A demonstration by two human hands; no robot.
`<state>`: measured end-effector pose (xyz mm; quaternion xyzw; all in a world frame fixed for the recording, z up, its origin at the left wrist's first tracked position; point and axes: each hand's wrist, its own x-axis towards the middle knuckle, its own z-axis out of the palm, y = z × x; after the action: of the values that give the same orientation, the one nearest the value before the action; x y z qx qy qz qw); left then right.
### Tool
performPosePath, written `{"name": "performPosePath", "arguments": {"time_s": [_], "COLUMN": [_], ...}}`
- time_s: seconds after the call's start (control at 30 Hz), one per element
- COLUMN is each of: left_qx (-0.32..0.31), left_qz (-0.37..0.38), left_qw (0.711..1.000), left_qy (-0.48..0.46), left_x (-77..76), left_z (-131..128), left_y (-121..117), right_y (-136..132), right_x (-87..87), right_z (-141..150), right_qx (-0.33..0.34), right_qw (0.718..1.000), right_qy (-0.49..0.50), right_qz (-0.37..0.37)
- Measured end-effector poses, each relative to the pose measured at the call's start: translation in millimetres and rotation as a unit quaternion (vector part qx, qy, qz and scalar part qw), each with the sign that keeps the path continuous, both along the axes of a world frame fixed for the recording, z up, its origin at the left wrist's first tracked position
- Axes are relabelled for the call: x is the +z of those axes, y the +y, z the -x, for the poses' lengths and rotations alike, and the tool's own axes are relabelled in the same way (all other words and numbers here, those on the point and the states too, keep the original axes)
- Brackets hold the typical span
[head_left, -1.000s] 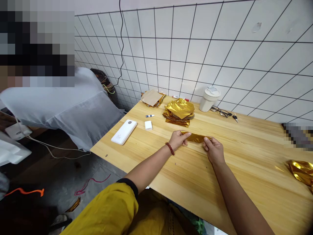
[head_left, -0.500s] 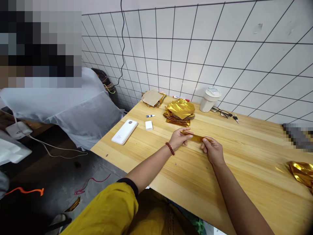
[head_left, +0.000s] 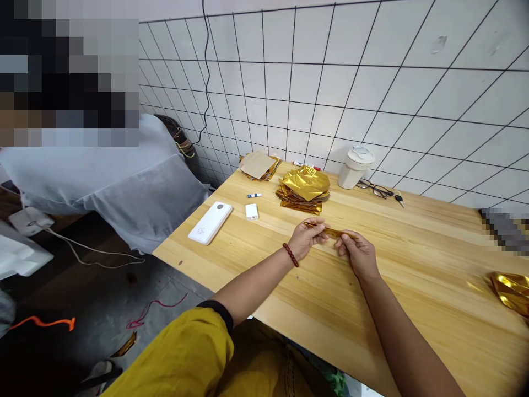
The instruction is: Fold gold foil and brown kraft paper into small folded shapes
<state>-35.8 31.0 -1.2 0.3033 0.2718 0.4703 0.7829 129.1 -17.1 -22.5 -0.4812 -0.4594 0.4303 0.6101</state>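
Foil strip (head_left: 334, 231) (shiny gold, narrow), ends pinched in left hand's (head_left: 308, 238) and right hand's (head_left: 359, 255) grip.

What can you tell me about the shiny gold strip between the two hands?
The narrow, shiny gold strip looks like thin foil, seen nearly edge-on. The left hand and right hand pinch it between them, over the pale wooden table. Fingers cover parts of it, so any folds are unclear.

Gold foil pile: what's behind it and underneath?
Behind the gold foil pile lies a red and white marker, its middle hidden by the foil; the tiled wall rises beyond. Below is the wooden table; anything tucked beneath the pile is covered.
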Motion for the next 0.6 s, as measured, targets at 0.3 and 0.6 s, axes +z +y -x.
{"name": "performPosePath", "arguments": {"time_s": [0.3,0.6], "left_qx": [-0.005,0.001], "left_qz": [-0.005,-0.038], "left_qw": [1.000,0.999], "left_qy": [-0.017,0.016], "left_x": [-3.1,-4.9], "left_z": [0.7,0.4], "left_y": [1.2,-0.9], "right_y": [-0.1,-0.9], "right_x": [1.1,1.4], "right_z": [0.3,0.1], "right_qx": [-0.003,0.022], "right_qw": [1.000,0.999], "right_qy": [0.007,-0.021], "right_qz": [0.002,0.028]}}
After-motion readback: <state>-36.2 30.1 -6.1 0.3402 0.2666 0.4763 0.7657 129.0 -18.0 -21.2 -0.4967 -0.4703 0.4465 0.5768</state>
